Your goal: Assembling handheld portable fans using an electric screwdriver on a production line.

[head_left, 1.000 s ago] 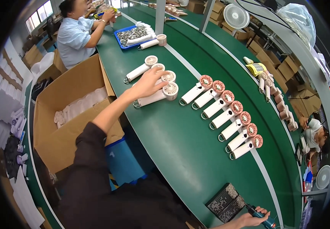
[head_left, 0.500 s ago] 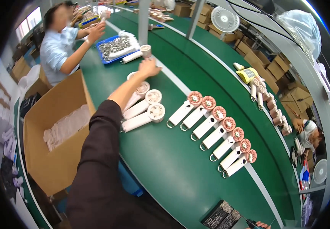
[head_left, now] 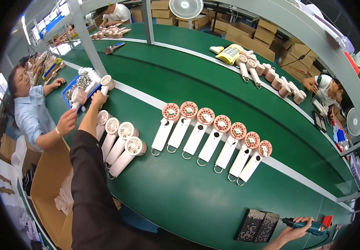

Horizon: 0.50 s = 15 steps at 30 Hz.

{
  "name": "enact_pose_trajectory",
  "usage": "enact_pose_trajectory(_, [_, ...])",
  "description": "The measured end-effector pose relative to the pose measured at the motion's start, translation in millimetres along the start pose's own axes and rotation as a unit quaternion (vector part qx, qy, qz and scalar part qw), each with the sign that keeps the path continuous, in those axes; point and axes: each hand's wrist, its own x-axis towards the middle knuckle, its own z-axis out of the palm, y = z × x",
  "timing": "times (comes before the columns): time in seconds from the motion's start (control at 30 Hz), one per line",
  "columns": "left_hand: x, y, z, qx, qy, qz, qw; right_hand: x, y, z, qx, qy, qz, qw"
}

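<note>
Green and long, the table (head_left: 213, 196) runs across the head view, with seven pink-headed fans (head_left: 213, 135) laid in a neat row and four white fans (head_left: 119, 143) lined up beside your sleeve. Your left hand (head_left: 98, 99) is stretched far out and closed around a white handheld fan (head_left: 105, 84) beside the blue tray (head_left: 68, 92), so that one is not yet with the four. Your right hand (head_left: 298, 225) grips a teal electric screwdriver (head_left: 309, 226) at the lower edge, next to a black screw tray (head_left: 257, 225).
</note>
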Motion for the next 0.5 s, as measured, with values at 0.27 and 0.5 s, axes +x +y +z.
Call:
enact_pose_trajectory(0.27, [-117, 30, -93, -0.18, 0.101, 0.266, 0.942, -5, -12, 5, 0.085, -0.031, 0.053, 0.995])
enact_pose_trajectory(0.5, [-309, 45, -136, -0.273, 0.04, 0.385, 0.881, -17, -24, 3, 0.108, -0.071, 0.045, 0.991])
